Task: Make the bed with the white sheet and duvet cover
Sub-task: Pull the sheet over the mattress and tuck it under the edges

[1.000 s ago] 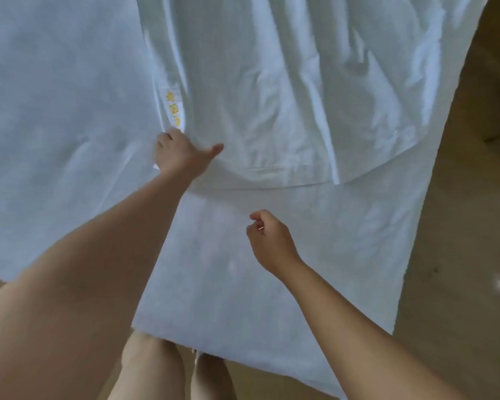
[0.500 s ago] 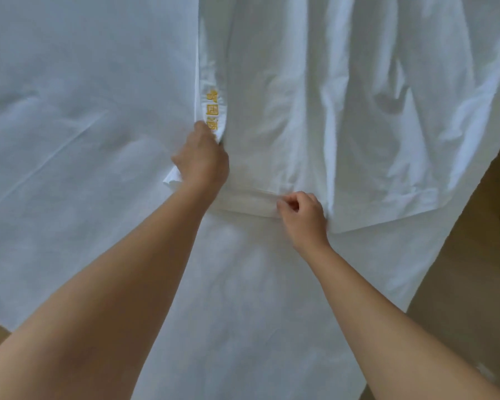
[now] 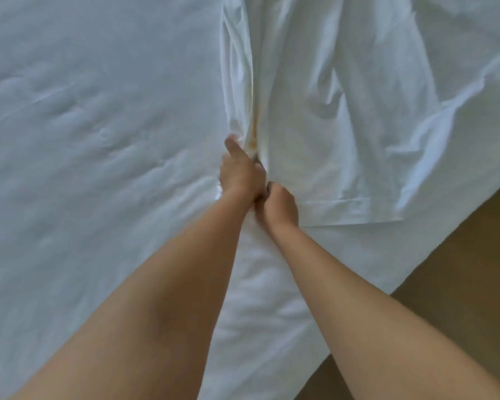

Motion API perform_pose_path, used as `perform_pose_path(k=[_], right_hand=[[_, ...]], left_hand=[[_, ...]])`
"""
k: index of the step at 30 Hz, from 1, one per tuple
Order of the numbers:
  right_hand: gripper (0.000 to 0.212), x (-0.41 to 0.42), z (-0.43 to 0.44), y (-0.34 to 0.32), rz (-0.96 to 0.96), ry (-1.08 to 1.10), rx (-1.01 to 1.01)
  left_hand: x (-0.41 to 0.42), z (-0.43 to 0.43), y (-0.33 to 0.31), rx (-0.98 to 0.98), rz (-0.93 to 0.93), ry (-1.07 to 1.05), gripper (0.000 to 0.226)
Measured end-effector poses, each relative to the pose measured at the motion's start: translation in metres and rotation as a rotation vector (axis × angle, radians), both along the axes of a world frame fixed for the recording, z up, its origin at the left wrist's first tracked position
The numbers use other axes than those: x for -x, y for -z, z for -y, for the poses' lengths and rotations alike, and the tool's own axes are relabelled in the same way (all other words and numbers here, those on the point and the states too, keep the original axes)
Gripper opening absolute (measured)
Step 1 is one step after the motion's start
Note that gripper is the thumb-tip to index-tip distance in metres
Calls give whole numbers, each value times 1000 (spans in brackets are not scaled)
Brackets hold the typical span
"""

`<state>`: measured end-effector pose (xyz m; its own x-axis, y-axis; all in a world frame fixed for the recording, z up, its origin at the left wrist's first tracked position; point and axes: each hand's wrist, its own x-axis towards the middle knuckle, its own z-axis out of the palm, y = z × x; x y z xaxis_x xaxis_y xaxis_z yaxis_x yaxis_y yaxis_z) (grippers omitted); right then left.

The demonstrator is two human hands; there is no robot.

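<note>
Both hands have drawn together since half a second ago: the right hand was then pinching the hem some way from the left, and now it sits against the left wrist. Two bare forearms reach up from the bottom of the frame and meet at its centre.

The right hand [image 3: 279, 209] is curled into a fist on the lower left corner of the duvet cover [image 3: 358, 111], with its fingers tucked into the cloth. Just above it and touching it, the left hand [image 3: 240, 171] grips the cover's bunched left edge, fingers curled round the fold.

Blurred yellow lettering [image 3: 253, 134] runs up that fold just beyond the left hand. The cover's stitched hem [image 3: 352, 202] runs right from the right hand.

The rumpled white cover fills the upper right of the frame. It lies on a white sheet [image 3: 98, 140] that spreads over the bed across the left half and lower centre. Brown floor [image 3: 459, 269] shows at the lower right.
</note>
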<state>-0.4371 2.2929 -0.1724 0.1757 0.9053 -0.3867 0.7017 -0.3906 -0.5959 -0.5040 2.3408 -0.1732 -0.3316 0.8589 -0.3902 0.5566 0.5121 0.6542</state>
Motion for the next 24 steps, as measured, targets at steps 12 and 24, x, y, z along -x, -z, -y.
perform_pose_path(k=[12,24], right_hand=[[35,-183,23,-20,168,-111,117],[85,-235,-55,-24,-344,630,221]], left_hand=[[-86,18,-4,273,-136,-18,128],[-166,-21,8,312,67,-291,102]])
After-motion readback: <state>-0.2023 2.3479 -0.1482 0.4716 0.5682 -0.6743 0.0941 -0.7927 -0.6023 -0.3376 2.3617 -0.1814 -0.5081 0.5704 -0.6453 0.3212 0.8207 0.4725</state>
